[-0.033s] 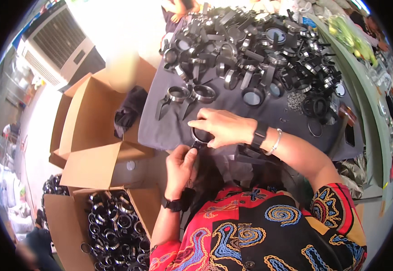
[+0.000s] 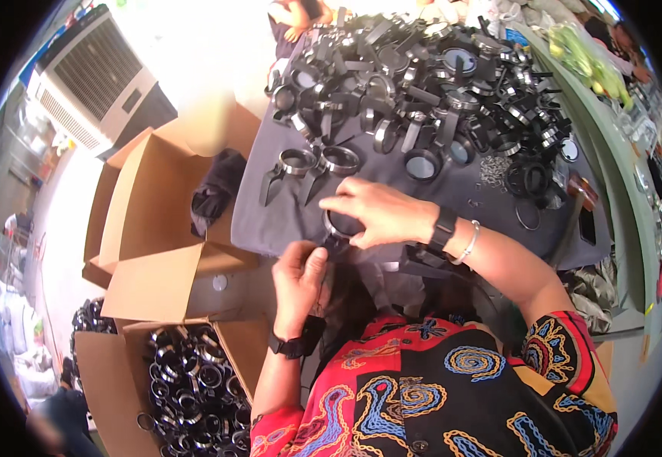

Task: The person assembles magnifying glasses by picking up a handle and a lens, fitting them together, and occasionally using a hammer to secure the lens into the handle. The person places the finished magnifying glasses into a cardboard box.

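Observation:
My right hand [image 2: 388, 213] reaches over a round black ring-shaped piece with a handle [image 2: 334, 225]. Its fingers curve across the far side of the ring and its thumb presses the near side. Closed at the handle end is my left hand [image 2: 297, 278], thumb raised; the lower part of the handle is hidden. The piece lies at the near edge of the grey cloth-covered table [image 2: 262, 225]. Just beyond it rest two similar silver-rimmed handled rings [image 2: 298, 161]. A lens-like disc in a black ring [image 2: 422, 164] lies farther right.
A large heap of handled black rings [image 2: 392, 76] covers the table's far side. Small metal rings [image 2: 492, 172] lie in a pile at right. Left of the table stand an open carton [image 2: 144, 202] with dark cloth and another carton [image 2: 110, 381] full of rings. An air cooler [image 2: 95, 72] stands beyond.
My left hand has shifted slightly left and up. My right hand and the ring have moved very little, slightly to the right.

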Demonstrator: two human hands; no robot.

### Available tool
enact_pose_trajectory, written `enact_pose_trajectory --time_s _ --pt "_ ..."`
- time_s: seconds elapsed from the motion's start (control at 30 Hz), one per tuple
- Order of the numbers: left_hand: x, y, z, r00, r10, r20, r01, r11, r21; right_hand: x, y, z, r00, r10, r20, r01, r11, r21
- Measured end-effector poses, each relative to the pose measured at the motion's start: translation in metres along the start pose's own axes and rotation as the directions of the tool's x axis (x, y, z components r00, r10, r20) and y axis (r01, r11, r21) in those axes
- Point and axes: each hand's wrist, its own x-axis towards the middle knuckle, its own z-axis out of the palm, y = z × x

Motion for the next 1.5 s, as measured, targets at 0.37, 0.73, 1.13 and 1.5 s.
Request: enact_pose_trajectory --time_s 0.37,0.73,1.13,1.5 --pt "0.050 -0.013 0.032 0.979 0.201 0.033 -0.203 0.944 0.260 0.029 0.054 0.012 0.724 0.619 -0.303 -0.525 0.780 0.339" --pt "0.035 -0.006 0.042 0.942 0.335 0.005 -0.300 0.835 0.461 -0.220 0.067 -0.173 0.283 0.243 -0.928 -0.715 0.699 -0.035" --pt "0.037 0.009 0.050 0.977 0.209 -0.028 -0.185 0.915 0.359 -0.505 0.072 -0.334 -0.354 0.261 -0.898 -0.898 -0.364 0.248" --pt "0.041 0.008 0.052 0.960 0.275 -0.054 -0.226 0.873 0.433 -0.558 0.120 -0.362 -0.518 0.323 -0.792 -0.805 -0.499 0.322"
